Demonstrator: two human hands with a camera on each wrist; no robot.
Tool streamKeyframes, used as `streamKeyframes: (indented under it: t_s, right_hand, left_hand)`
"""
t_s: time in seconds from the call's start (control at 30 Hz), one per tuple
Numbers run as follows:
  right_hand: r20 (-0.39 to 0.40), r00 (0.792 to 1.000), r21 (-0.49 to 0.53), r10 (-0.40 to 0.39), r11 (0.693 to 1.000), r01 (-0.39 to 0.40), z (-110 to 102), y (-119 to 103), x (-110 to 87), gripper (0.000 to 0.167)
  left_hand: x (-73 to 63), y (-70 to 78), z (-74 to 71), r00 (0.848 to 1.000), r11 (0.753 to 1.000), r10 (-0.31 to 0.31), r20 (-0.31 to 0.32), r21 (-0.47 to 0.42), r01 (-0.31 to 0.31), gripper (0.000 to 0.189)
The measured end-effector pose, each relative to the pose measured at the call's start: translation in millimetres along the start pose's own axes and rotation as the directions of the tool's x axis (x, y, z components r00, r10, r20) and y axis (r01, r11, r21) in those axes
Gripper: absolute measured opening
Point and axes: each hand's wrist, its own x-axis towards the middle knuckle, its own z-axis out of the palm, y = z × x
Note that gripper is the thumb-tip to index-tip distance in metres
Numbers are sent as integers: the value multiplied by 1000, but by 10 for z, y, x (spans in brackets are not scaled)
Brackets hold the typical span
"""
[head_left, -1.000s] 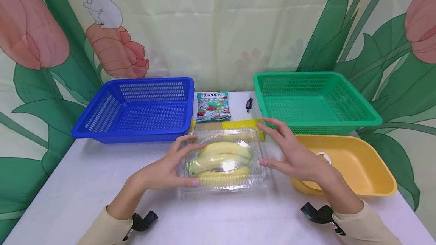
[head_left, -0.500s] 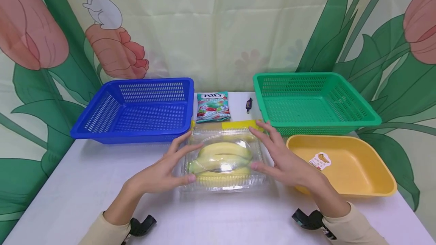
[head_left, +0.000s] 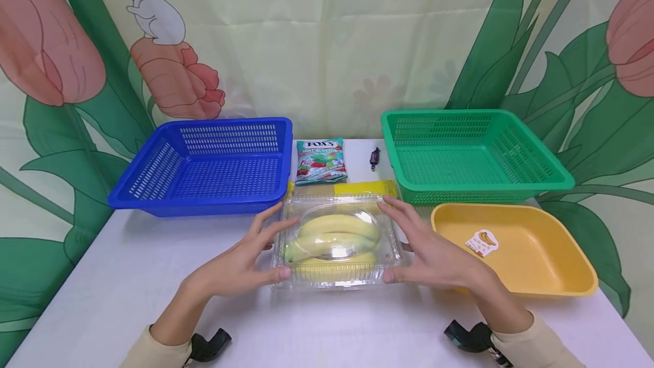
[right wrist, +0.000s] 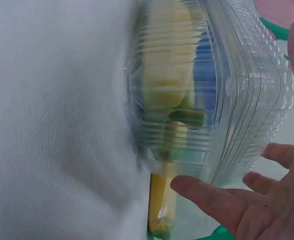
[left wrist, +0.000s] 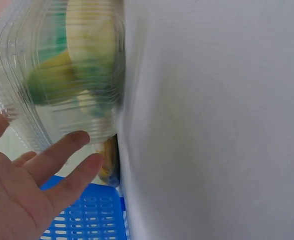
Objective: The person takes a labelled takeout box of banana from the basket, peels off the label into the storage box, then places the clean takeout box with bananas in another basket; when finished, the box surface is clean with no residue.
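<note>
A clear plastic clamshell box (head_left: pixel 334 277) with a lid on it lies on the table in the middle of the head view. Bananas (head_left: pixel 334 240) show through its lid. At the box's left side is my left hand (head_left: pixel 232 263), fingers spread, its thumb by the near left corner. On the opposite side my right hand (head_left: pixel 434 254) spreads its fingers along the rim, thumb at the near right corner. In the left wrist view, fingertips (left wrist: pixel 79 137) lie against or close beside the ribbed wall. The right wrist view has a fingertip (right wrist: pixel 182 182) at the box's far lower corner.
Behind the box lies a yellow and brown packet (head_left: pixel 365 187), partly covered. A Fox's candy bag (head_left: pixel 320 161) and a small dark wrapped candy (head_left: pixel 374 159) are farther back. Blue basket (head_left: pixel 201 207) left, green basket (head_left: pixel 485 193) right, yellow tub (head_left: pixel 541 254) with a banana sticker at right.
My right hand has moved in from the right, and its thumb has come nearer the box's front right corner. The left hand has shifted slightly outward. The box stays about where it was.
</note>
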Motion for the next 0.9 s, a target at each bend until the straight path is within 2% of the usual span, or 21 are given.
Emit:
streamKeyframes:
  t_s: [0.27,0.37,0.53,0.73,0.9]
  right_hand:
    - [-26,1000,-64,-9,998,8,38,11,15,125]
    - [-19,999,-27,27,999,-27,63,12,-6,124]
    - [-6,997,56,80,995,-80,92,-16,-59,119]
    - [-22,998,114,66,992,-63,86,-67,-118,115]
    - [-41,998,151,44,988,-37,56,-120,-170,114]
  left_hand:
    - [3,-49,40,999,999,42,-34,-30,-43,79]
    - [3,-58,48,997,997,62,-52,-32,-64,78]
    - [-4,-42,46,995,997,59,-76,-40,-62,77]
    - [-49,-5,50,992,996,75,-101,-35,-79,80]
    - [-90,78,28,990,994,105,-96,-23,-107,83]
